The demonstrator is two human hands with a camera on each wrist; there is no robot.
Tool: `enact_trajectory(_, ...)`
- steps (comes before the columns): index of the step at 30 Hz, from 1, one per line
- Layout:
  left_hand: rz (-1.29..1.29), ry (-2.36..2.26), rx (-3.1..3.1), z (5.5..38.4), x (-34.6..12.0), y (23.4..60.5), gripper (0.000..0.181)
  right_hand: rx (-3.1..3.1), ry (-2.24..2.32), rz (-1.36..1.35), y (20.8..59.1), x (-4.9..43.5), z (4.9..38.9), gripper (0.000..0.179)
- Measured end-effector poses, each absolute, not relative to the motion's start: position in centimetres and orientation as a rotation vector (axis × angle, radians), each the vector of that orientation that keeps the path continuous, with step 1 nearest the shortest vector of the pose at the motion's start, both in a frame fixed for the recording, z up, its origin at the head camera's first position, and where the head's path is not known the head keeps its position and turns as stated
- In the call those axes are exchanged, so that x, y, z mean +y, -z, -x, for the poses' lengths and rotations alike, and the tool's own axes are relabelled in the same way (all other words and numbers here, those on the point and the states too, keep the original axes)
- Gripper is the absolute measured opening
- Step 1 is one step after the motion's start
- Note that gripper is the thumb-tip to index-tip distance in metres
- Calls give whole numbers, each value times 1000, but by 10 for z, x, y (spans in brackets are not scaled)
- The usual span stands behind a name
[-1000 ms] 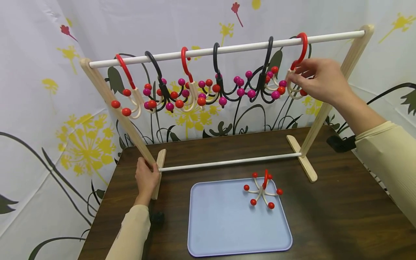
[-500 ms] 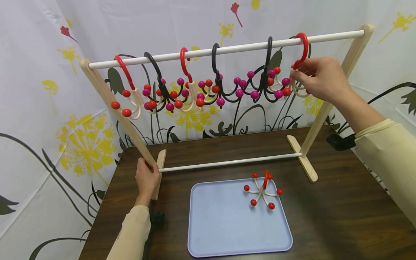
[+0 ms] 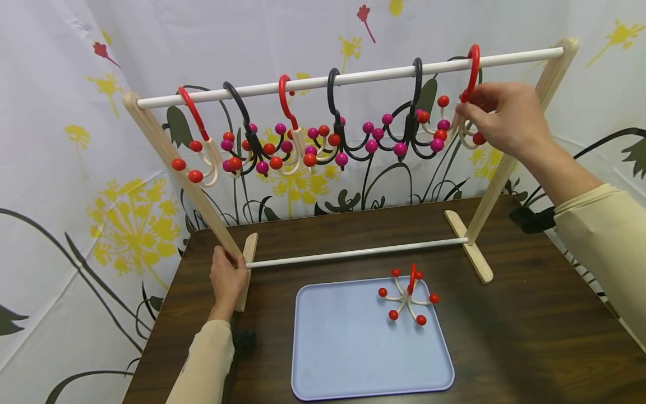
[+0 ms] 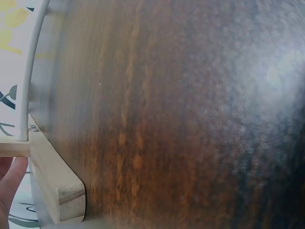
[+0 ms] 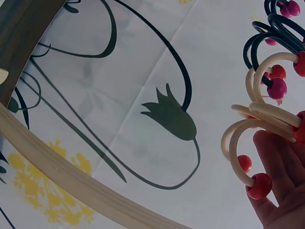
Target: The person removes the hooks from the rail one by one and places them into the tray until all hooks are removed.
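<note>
Up at the right end of the white rail (image 3: 373, 75), my right hand (image 3: 512, 118) pinches a red-hooked hanger (image 3: 473, 70) just below its hook. Its curved cream arms end in red balls, and the hook still loops over the rail. The right wrist view shows the cream arms (image 5: 233, 148) beside my fingers (image 5: 276, 157). My left hand (image 3: 228, 275) grips the foot of the rack's left wooden post (image 3: 209, 207); only its fingertips (image 4: 12, 179) appear in the left wrist view. On the blue tray (image 3: 348, 348) stands another red-hooked cream hanger (image 3: 406, 297) with red balls.
Several black (image 3: 338, 129) and red-hooked (image 3: 298, 140) hangers hang along the rail to the left, their ball-tipped arms close together or overlapping. The right post (image 3: 497, 174) and its wooden foot (image 3: 469, 247) stand near my right forearm. A patterned curtain (image 3: 136, 314) hangs behind the table.
My right hand has lifted slightly, raising the hanger so its hook rises higher over the rail. The hanger's arms have turned a little. My left hand stays put.
</note>
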State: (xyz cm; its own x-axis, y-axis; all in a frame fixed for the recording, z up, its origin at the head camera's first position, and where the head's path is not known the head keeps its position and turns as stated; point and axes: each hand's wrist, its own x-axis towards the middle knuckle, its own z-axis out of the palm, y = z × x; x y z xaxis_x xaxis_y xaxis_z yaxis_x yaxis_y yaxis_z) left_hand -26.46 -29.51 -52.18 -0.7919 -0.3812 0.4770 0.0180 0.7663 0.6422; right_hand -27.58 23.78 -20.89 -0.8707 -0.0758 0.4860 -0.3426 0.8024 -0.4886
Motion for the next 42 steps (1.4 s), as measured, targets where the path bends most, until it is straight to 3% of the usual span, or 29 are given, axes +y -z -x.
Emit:
enact_trajectory(13, -273, 866, -2360, 264, -296, 523, 26, -2434, -858, -209, 202, 253, 263, 40)
enact_trajectory(26, -261, 872, -2351, 263, -295, 523, 26, -2353, -935, -175, 223, 268, 225, 36)
enact_trajectory(33, -267, 867, -2350, 261, -296, 522, 26, -2369, -995, -225, 261, 260, 189, 27)
enact_trajectory(42, -271, 875, -2357, 263, -295, 521, 26, -2408, -1071, -336, 347, 246, 144, 15)
